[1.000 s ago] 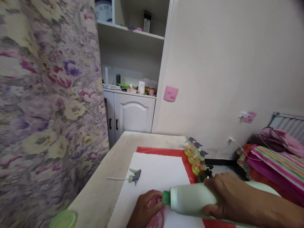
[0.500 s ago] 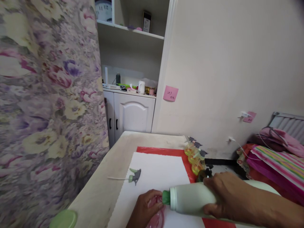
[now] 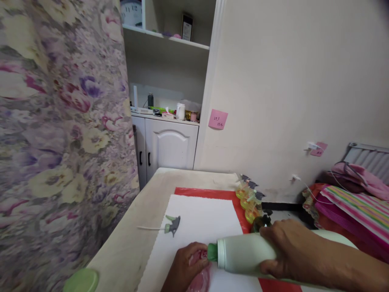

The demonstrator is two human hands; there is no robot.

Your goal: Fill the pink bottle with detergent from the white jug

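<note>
My left hand point(image 3: 186, 265) is wrapped round the neck of a clear pink bottle point(image 3: 200, 280) near the bottom edge of the view. In my right hand point(image 3: 284, 247) lies a big pale green bottle point(image 3: 243, 253), tipped onto its side. Its darker green spout point(image 3: 212, 252) meets the mouth of the pink bottle; whether liquid flows cannot be seen. A grey and green spray head point(image 3: 172, 225) with a thin white tube rests on the white sheet point(image 3: 200, 215), left of the bottles. At the lower left is a round light green cap point(image 3: 81, 280).
Several yellow spray bottles point(image 3: 252, 211) line the table's right edge, with a dark bottle point(image 3: 260, 222) near my right hand. Under the white sheet lies a red mat point(image 3: 206, 192). A floral curtain point(image 3: 67, 121) hangs left; a white cabinet point(image 3: 176, 144) stands behind the table point(image 3: 127, 231).
Both hands and both bottles hold nearly the same position. The view has shifted very slightly.
</note>
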